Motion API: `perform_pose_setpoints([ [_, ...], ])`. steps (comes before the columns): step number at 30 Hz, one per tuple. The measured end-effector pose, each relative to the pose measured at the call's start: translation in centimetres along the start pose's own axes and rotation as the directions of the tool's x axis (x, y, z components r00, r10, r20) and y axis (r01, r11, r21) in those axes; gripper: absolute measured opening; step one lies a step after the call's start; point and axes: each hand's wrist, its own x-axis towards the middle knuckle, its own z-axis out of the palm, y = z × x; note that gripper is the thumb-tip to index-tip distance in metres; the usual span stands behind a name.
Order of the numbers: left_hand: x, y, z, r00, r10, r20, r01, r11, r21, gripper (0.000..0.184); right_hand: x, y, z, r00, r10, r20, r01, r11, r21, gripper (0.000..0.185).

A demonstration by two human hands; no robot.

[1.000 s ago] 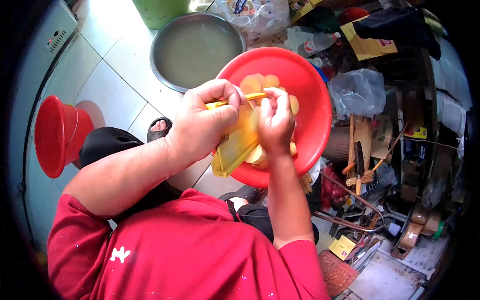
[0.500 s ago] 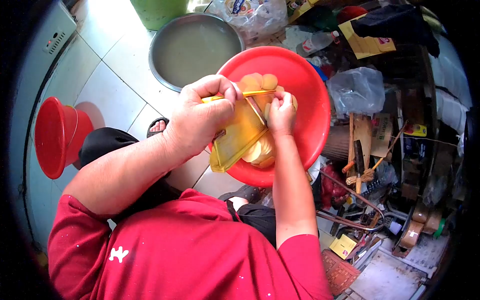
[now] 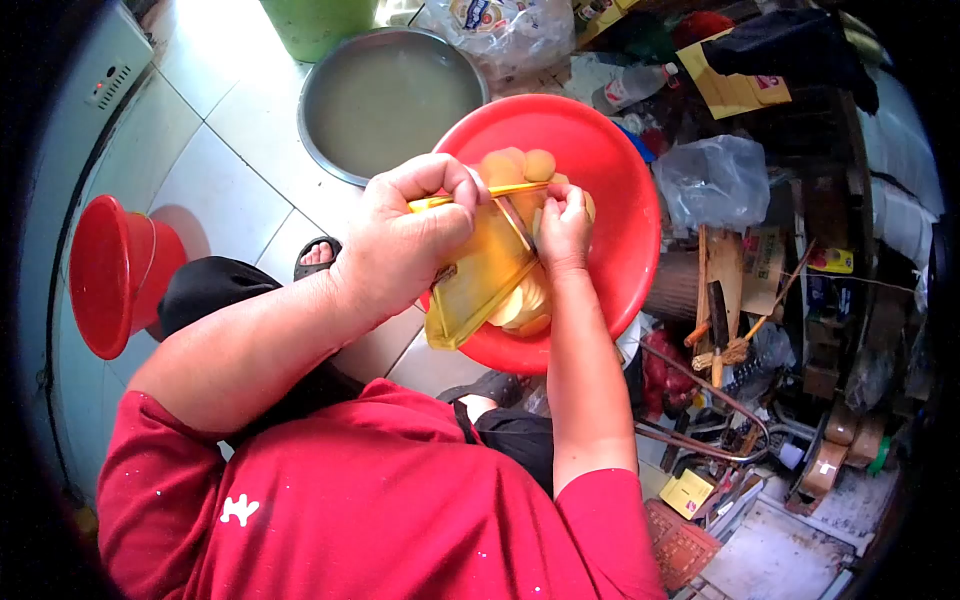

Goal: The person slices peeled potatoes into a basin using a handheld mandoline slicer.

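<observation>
My left hand [image 3: 405, 225] is closed around the upper edge of a yellow, see-through plastic slicer [image 3: 475, 285] with a slanted blade strip across it. The slicer tilts over a large red basin [image 3: 625, 230]. At its far end my right hand [image 3: 565, 228] pinches with bent fingertips against the edge; whether a small piece is between those fingers is hidden. Round, pale yellow slices [image 3: 530, 300], like potato, lie in the basin below and beside the slicer, and more show past its upper edge.
A grey metal basin [image 3: 330, 135] of cloudy water stands behind on the tiled floor. To the left is a red bucket [image 3: 100, 275]. A clear plastic bag [image 3: 712, 185], a bottle [image 3: 630, 88] and cluttered tools crowd the right side. My sandalled foot [image 3: 318, 256] is near the basins.
My left hand and the slicer have shifted very slightly right and down. My right hand stays almost in place, and the slices look unchanged.
</observation>
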Motion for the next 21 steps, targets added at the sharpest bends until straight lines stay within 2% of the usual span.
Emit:
perform_pose_setpoints([
  [2,0.2,0.2,0.0,1.0,0.002,-0.031,-0.002,1.0,-0.008,0.003,-0.2,0.4,0.3,1.0,0.002,-0.005,-0.001,0.992,0.128,0.019],
  [3,0.4,0.3,0.0,0.999,0.005,-0.053,-0.005,1.0,-0.015,0.003,-0.6,0.1,0.1,1.0,0.002,-0.004,-0.001,0.992,0.127,0.019],
  [5,0.3,0.3,0.0,0.999,0.008,-0.052,-0.009,1.0,-0.015,0.003,-2.1,-2.5,-0.8,0.994,-0.113,0.007,0.106,0.955,0.279,0.02],
  [6,0.3,0.4,0.0,0.999,0.012,-0.053,-0.013,1.0,-0.015,0.003,-3.5,-5.8,-2.2,0.992,-0.12,0.022,0.109,0.948,0.299,0.02],
  [7,0.2,0.4,0.0,0.998,0.01,-0.054,-0.011,1.0,-0.015,0.003,-4.5,-8.6,-3.7,0.99,-0.129,0.064,0.114,0.974,0.197,0.019],
  [9,0.2,0.4,0.2,0.998,0.024,-0.05,-0.023,1.0,0.015,0.003,-5.4,-9.8,-3.9,0.975,-0.223,0.007,0.219,0.962,0.166,0.019],
  [11,-0.1,0.6,0.4,0.999,0.002,-0.049,0.0,0.999,0.043,0.004,-5.1,-9.6,-3.8,0.981,-0.194,0.03,0.187,0.97,0.153,0.019],
  [14,-0.2,0.9,0.6,0.999,-0.017,-0.049,0.021,0.997,0.071,0.006,-4.3,-8.1,-2.7,0.978,-0.207,-0.02,0.208,0.971,0.117,0.018],
  [16,-0.3,0.8,0.6,0.999,-0.019,-0.044,0.022,0.998,0.067,0.006,-4.1,-7.4,-2.3,0.963,-0.268,-0.03,0.27,0.955,0.126,0.018],
  [19,-0.4,0.6,0.8,1.0,0.003,-0.017,-0.001,0.993,0.12,0.006,-3.6,-6.6,-2.4,0.979,-0.204,-0.004,0.204,0.977,0.056,0.018],
  [21,-0.3,0.6,0.9,1.0,0.004,0.011,-0.005,0.994,0.106,0.005,-2.7,-5.2,-2.0,0.989,-0.146,0.011,0.145,0.986,0.078,0.018],
])
